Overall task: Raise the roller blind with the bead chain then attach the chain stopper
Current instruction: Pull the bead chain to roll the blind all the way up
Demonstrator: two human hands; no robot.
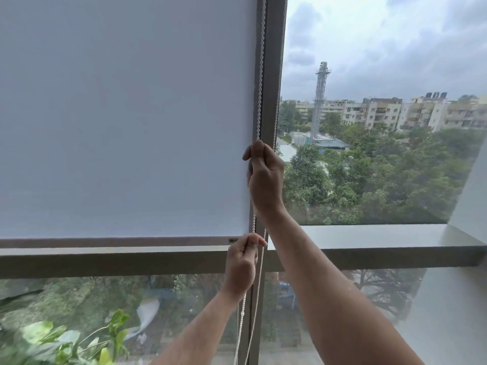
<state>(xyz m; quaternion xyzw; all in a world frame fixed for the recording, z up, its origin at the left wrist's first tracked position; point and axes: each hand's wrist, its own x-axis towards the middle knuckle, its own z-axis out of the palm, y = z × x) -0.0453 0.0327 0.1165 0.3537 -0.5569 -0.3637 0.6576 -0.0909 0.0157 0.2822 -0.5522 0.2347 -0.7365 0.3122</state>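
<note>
Right hand [264,177] high, left hand [242,264] low, both gripping bead chain [260,83] beside window frame [271,75]. Roller blind [126,114] hem near mid rail. Risk: wrong strand pulled lowers blind; beads slip through fingers.

The roller blind [126,114] fills the view from 9 to 12 o'clock, left of the window mullion [271,75]. The bead chain [261,75] hangs along the blind's right edge. On it, the right hand [264,177] sits directly above the left hand [242,264]. A potted plant [66,341] lies at 7 o'clock.
</note>
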